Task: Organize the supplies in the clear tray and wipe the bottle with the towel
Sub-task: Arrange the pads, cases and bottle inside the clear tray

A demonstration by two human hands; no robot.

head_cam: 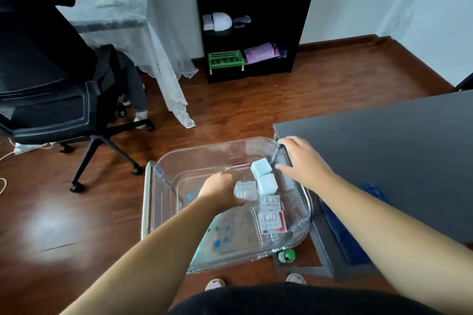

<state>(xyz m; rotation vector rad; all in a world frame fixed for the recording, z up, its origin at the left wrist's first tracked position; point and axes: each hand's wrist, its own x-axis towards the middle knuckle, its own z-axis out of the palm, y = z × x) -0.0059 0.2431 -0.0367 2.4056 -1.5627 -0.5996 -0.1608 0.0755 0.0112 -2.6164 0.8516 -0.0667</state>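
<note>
my left hand (220, 190) is down inside the tray (217, 147), fingers and thumb curled round a small clear box (245, 189), which sits just left of the two blue blocks (267, 183). my right hand (303, 161) is closed over the tray's right rim, thumb inside the wall and fingers over the top, steadying it beside the desk (384, 148).

the box looks like thin hard plastic: light, stiff and slick, with small loose pieces inside that i judge would rattle or spill if it tipped or popped open. so i hold it by its two side faces, level, with only enough squeeze to stop it sliding. the blocks look soft and very light, easy to nudge out of line. the two bit cases (271, 222) lie flat along the right wall nearer to me, and a row down that side seems the tidy place for the box.

the tray itself is rigid, smooth and glossy, so it could skate if i push things about inside it; the rim grip guards against that.

the bottle (286, 255) stands outside the tray, just past its near right corner, with only its green top showing. it probably calls for a hold round the body while wiping. a blue cloth (372, 190) under the desk may be the towel; i cannot tell.
</note>
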